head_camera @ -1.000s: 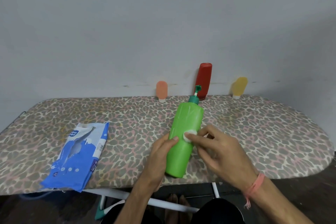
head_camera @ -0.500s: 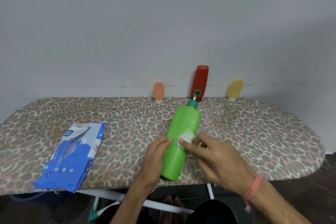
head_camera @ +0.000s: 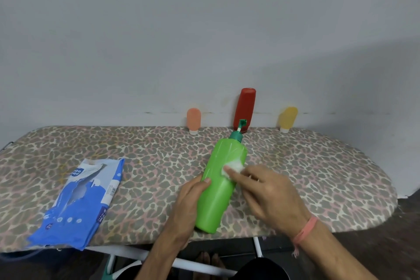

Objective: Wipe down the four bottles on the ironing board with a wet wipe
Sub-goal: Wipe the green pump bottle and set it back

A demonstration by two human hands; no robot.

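A tall green pump bottle [head_camera: 219, 186] lies tilted on the leopard-print ironing board [head_camera: 318, 177], its pump pointing away from me. My left hand [head_camera: 189, 207] grips its left side near the base. My right hand [head_camera: 267, 195] presses a small white wet wipe [head_camera: 234, 167] against the bottle's upper right side with its fingertips. Along the far edge, against the wall, stand a small orange bottle [head_camera: 193, 120], a tall red bottle [head_camera: 245, 108] and a small yellow bottle [head_camera: 287, 118], the small ones cap down.
A blue wet-wipe pack [head_camera: 81, 200], torn open, lies at the board's near left edge. The grey wall rises directly behind the board. The board's white legs [head_camera: 159, 257] and my feet show below the near edge.
My right hand has slid the wipe up the green bottle toward the pump end. The left hand keeps its grip on the bottle. The view shifted slightly.
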